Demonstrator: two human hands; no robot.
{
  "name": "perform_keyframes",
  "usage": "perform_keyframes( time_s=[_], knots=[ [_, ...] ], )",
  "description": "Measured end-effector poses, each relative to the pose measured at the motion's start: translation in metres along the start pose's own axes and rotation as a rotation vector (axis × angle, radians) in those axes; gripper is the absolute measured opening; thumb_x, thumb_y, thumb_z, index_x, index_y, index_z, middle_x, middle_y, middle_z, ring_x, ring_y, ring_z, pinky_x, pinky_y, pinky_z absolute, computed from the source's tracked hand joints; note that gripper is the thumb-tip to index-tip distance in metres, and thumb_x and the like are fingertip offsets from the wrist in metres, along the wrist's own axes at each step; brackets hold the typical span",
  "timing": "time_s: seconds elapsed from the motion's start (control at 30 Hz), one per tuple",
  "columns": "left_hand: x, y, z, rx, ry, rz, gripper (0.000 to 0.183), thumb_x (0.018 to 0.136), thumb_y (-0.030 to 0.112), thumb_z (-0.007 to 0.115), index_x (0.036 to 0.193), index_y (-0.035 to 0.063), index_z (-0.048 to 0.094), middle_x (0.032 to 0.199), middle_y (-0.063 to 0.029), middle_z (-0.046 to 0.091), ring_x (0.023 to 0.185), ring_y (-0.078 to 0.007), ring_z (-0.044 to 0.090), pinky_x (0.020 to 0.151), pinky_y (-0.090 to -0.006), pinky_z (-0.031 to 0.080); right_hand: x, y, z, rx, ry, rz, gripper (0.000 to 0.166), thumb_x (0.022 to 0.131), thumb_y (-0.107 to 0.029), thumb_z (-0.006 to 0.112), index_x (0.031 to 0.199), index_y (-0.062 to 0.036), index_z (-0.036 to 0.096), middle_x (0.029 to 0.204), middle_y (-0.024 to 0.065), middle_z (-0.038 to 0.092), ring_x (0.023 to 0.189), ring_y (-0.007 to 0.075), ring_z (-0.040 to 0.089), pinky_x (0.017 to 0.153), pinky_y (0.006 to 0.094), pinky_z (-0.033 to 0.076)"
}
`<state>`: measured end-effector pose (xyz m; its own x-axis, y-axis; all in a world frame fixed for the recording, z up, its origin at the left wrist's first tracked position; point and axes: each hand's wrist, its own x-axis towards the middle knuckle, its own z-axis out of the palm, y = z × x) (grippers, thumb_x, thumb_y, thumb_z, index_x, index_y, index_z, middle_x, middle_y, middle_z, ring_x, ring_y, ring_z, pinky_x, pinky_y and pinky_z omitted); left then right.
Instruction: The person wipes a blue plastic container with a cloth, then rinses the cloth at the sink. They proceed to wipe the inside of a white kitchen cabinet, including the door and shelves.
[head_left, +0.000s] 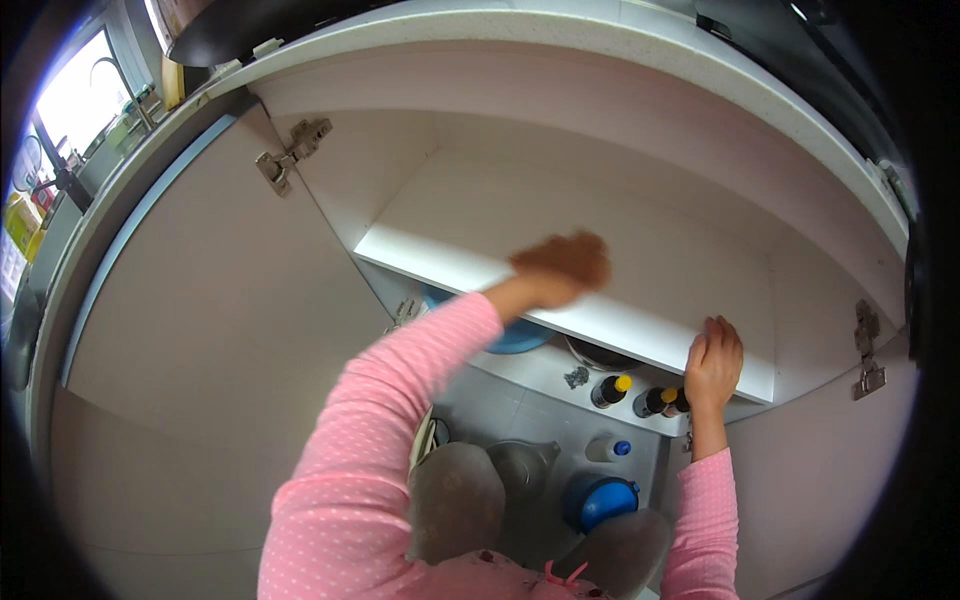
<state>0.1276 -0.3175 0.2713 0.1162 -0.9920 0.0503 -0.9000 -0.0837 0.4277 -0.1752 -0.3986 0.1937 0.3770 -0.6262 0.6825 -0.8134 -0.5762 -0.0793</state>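
My left hand (559, 271) is blurred over the upper cabinet shelf (465, 202), its pink dotted sleeve reaching across the front edge. A darker brown patch shows at the hand; whether it is a cloth or the fingers themselves, the blur does not settle. Near the shelf's right end, my right hand (714, 364) rests over the front edge, fingers lying on the white board with nothing visible in them. Beneath that edge stand dark bottles with yellow caps (622, 383), one pair close under my right wrist. A blue basin (521, 337) is partly hidden below the shelf and my left forearm.
Swung-open cabinet doors flank me, the left door (202, 315) and the right door (810, 450). A stone countertop (525, 28) overhangs above. On the floor are a blue-lidded container (607, 502), a blue-capped bottle (604, 449) and a transparent vessel (517, 469), close to my knees.
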Motion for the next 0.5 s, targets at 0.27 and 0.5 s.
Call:
perform_keyframes(
  time_s=[0.27,0.5],
  knots=[
    [-0.01,-0.003,0.039,0.086,0.037,0.539,0.024,0.092,0.026,0.048,0.102,0.0056,0.055,0.116,-0.018,0.055,0.113,-0.0344,0.054,0.089,-0.0506,0.045,0.005,-0.008,-0.001,0.043,-0.003,-0.027,0.03,0.091,-0.019,0.054,0.118,-0.0072,0.061,0.126,0.0139,0.059,0.115,0.0356,0.053,0.1,0.0456,0.041],
    [-0.038,-0.242,-0.073,0.675,0.242,-0.154,0.017,0.091,0.015,0.048,0.094,0.005,0.062,0.106,-0.0183,0.06,0.105,-0.0351,0.059,0.085,-0.0465,0.052,0.005,-0.012,-0.005,0.007,-0.029,0.01,0.03,0.091,-0.018,0.052,0.117,-0.0067,0.061,0.127,0.0124,0.059,0.115,0.0352,0.053,0.099,0.0448,0.042]
  ],
)
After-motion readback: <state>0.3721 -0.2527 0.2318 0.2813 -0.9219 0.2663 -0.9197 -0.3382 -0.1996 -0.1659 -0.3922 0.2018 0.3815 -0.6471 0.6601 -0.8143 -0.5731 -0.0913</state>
